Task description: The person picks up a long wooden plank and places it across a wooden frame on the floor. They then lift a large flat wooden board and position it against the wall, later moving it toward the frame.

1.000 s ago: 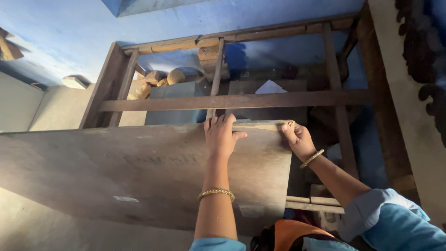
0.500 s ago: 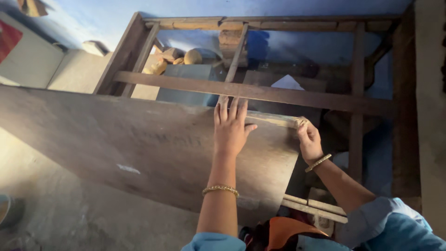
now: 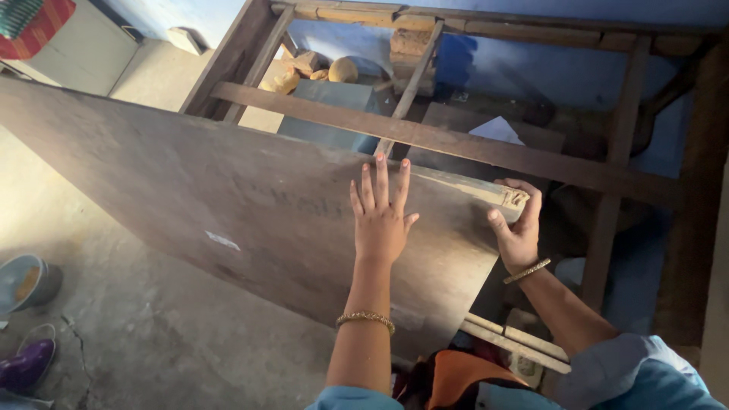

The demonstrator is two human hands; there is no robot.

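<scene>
**Two hands on a leaning board**

Large flat sheet of dark brown wooden board (image 3: 250,205) stands tilted on edge, running from the upper left of the frame down to the lower centre, leaning against a bare wooden frame of brown beams (image 3: 456,144).

Left hand (image 3: 380,220) — open, palm flat against the board's face near its top edge, fingers spread and pointing up. Gold beaded bracelet (image 3: 366,319) on that wrist.

Right hand (image 3: 519,228) — curled around the board's upper right corner, fingers over the top edge, thumb on the near face; gripping the board. Thin gold bangle (image 3: 528,270) on that wrist, light blue sleeve (image 3: 630,376) at lower right.

Surroundings: grey cracked concrete floor (image 3: 152,334) under the board. Round blue-grey bowl (image 3: 26,281) at far left, purple shoe (image 3: 26,364) below it. Behind the frame, upper centre — pale wood blocks (image 3: 304,72) and a grey box (image 3: 330,106); a white paper scrap (image 3: 497,130) to their right. Blue wall (image 3: 531,61) behind all.
</scene>
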